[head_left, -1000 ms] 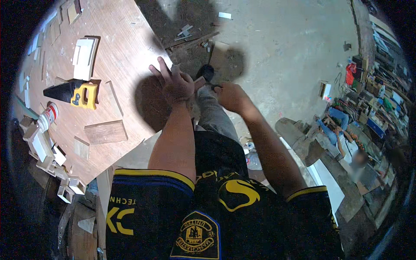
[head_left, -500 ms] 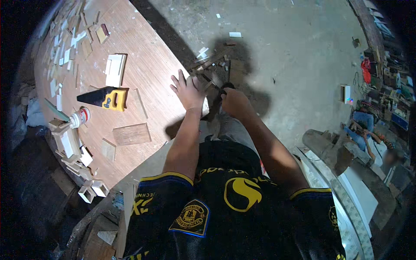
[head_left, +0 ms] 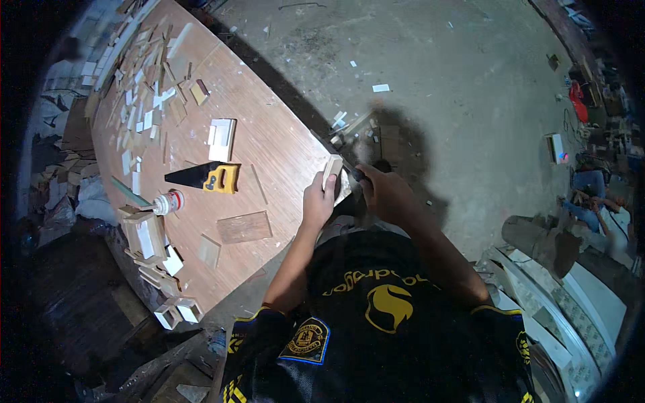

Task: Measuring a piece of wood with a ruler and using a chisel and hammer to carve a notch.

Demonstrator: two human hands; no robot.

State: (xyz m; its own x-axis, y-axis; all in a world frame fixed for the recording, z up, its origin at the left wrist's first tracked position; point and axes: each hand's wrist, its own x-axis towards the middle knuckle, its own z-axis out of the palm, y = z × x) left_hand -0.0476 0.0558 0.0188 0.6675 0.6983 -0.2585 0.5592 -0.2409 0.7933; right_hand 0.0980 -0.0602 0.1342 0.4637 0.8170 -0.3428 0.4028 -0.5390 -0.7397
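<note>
My left hand (head_left: 318,205) is closed round a small pale wooden block (head_left: 332,166), at the corner of the wooden table (head_left: 295,158). Just beyond that corner, my right hand (head_left: 391,196) grips a dark-handled tool (head_left: 363,177); its working end is hidden or too dark to make out. A handsaw (head_left: 220,178) with a yellow grip and black blade lies flat on the table, left of my hands. Near it are a thin wood strip (head_left: 259,184), a brown rectangular board (head_left: 244,228) and a pale assembled wooden piece (head_left: 222,140).
A white jar with a red label (head_left: 168,202) stands at the table's left, near small box-like wooden pieces (head_left: 145,238). Many offcuts (head_left: 149,121) cover the far left. Scraps (head_left: 339,121) lie on the concrete floor (head_left: 470,121). Long white panels (head_left: 564,329) lean at the right.
My left hand, spread at the table corner before, is now closed on the wooden block. My right hand still grips the tool. The whole view has shifted, so the table appears lower and farther right.
</note>
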